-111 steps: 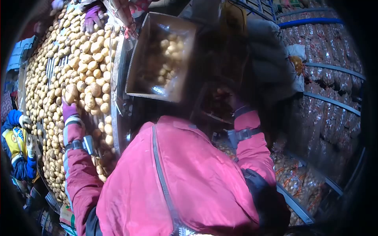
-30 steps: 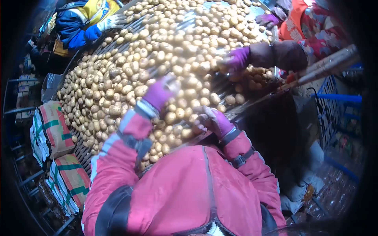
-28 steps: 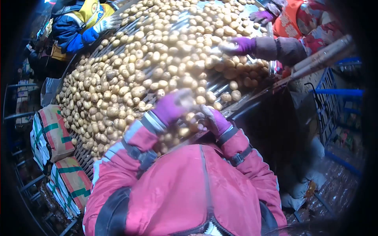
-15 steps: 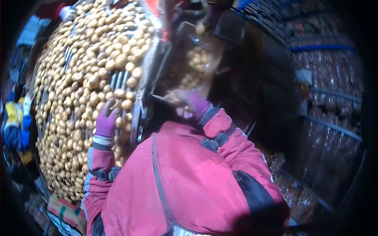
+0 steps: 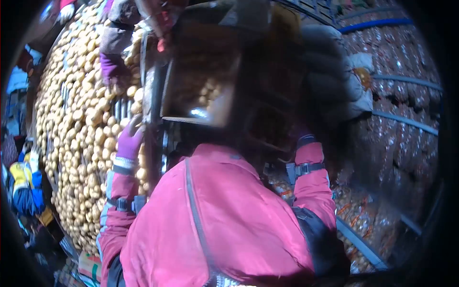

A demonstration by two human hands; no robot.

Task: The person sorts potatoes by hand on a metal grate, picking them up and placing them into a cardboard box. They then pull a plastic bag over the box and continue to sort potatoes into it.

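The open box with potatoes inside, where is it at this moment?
In the head view, the open box is ahead of the pink jacket, just right of the metal edge beside the spread potatoes.

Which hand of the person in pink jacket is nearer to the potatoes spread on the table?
Left. The left hand is at the edge of the spread potatoes; the right hand, in shadow, is beyond the cardboard box.

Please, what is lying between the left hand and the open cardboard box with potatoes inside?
The table's metal edge runs between the left hand and the cardboard box. The head view shows this.
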